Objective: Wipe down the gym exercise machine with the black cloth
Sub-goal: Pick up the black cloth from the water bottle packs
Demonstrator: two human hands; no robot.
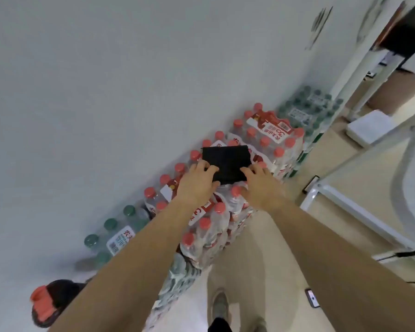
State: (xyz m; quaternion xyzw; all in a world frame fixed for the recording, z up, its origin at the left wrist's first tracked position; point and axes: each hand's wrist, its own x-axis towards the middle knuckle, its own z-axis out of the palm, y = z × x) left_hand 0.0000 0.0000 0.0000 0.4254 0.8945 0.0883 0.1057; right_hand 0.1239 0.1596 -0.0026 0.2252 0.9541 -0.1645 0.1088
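Forearms (134, 257): bare, both stretched from the near edge toward the stack ahead.
Left hand (198, 183): on the near left corner of the cloth, fingers curled over its edge, thumb along the near side, pinching it.
Right hand (261, 185): at the near right corner, fingers loosely spread and barely bent, index tip on the cloth, the others resting on the bottle wrap just beside it; no grip to be seen.
Black cloth (227, 161): folded flat into a rectangle, lying on top of the red-capped packs, between the two hands.
Red-capped water bottles (209, 226): shrink-wrapped packs, stacked against the wall, running from near left to far right.
Green-capped bottles (110, 226): lower packs at the near left end, more at the far right end.
Wall (106, 92): plain white, across the left and far side.
Floor (261, 236): pale beige, right of the stack.
Shoe (219, 305): grey, planted on the floor at the near edge.
Phone (312, 297): flat on the floor, near right, screen lit.
White frame (340, 202): bars standing on the floor to the right, too blurred to name.
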